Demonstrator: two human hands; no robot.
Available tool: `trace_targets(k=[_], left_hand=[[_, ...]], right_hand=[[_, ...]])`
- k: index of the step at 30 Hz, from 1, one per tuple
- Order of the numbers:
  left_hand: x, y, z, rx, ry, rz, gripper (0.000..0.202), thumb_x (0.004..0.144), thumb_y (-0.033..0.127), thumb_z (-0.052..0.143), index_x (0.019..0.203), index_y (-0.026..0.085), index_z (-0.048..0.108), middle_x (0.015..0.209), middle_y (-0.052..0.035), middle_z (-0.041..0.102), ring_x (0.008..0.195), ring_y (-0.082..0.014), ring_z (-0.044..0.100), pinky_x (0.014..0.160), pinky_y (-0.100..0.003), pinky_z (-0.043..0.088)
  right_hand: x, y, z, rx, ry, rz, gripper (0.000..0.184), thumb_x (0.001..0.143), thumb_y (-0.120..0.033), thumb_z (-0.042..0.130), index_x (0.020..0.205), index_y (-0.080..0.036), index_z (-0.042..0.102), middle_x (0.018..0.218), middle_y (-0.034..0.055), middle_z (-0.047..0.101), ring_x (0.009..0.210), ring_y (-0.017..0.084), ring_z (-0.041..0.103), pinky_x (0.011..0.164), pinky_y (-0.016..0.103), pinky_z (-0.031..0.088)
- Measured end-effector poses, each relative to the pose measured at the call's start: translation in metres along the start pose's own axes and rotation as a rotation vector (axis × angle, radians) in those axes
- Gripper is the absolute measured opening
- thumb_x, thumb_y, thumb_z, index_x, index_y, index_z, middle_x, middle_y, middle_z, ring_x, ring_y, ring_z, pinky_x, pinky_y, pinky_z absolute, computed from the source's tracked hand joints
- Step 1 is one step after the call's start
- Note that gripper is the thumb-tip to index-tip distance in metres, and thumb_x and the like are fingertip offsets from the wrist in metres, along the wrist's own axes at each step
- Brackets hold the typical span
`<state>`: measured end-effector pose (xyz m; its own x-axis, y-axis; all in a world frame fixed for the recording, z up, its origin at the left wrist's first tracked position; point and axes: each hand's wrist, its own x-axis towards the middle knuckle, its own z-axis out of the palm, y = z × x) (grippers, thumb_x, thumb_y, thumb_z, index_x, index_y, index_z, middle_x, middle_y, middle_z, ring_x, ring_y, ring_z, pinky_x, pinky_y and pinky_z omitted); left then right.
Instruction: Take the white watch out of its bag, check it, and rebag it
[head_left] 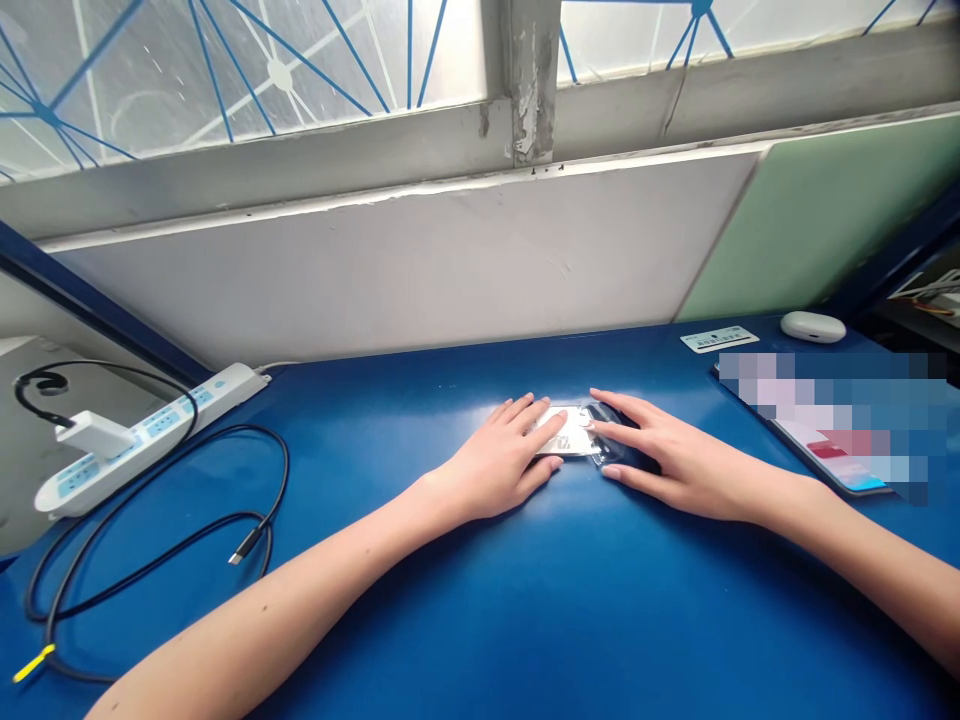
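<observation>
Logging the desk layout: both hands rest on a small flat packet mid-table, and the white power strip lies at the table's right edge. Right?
No. The head view shows the white power strip at the left edge of the table, not the right. The left hand and right hand do rest on the small flat packet mid-table.

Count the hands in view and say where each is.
2. The left hand lies flat on the white card; the right hand lies flat on the dark sleeve beside it. No others show.
</observation>
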<state>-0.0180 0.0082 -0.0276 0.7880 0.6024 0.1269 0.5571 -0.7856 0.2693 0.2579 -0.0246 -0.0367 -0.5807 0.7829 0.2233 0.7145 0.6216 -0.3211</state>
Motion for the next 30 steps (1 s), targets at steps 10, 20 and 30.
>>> trace_targets(k=[10,20,30], left_hand=[[-0.001,0.002,-0.004,-0.001,-0.023,-0.004,0.063,0.097,0.046,0.053,0.152,0.019,0.038,0.158,-0.0191,0.037,0.147,-0.0367,0.033,0.118,-0.057,0.029],[0.000,0.002,-0.001,0.007,0.007,-0.005,0.059,0.098,0.041,0.052,0.151,0.019,0.040,0.156,-0.0189,0.039,0.145,-0.0364,0.036,0.117,-0.057,0.031],[0.000,0.002,-0.002,0.036,0.000,-0.004,0.058,0.099,0.041,0.050,0.150,0.017,0.041,0.155,-0.0195,0.040,0.144,-0.0361,0.037,0.117,-0.056,0.032]], right_hand=[[0.007,0.004,-0.003,-0.079,0.225,0.116,0.030,0.097,-0.038,0.051,0.107,-0.019,0.072,0.119,0.0153,0.070,0.113,0.034,0.065,0.097,0.054,0.054],[0.007,-0.013,-0.006,0.193,0.109,0.044,0.036,0.097,-0.039,0.054,0.127,-0.023,0.064,0.127,0.0126,0.068,0.117,0.030,0.064,0.098,0.045,0.056],[0.008,-0.011,0.000,0.067,0.119,-0.033,0.031,0.097,-0.030,0.052,0.124,-0.020,0.066,0.122,0.0142,0.068,0.113,0.029,0.064,0.095,0.045,0.056]])
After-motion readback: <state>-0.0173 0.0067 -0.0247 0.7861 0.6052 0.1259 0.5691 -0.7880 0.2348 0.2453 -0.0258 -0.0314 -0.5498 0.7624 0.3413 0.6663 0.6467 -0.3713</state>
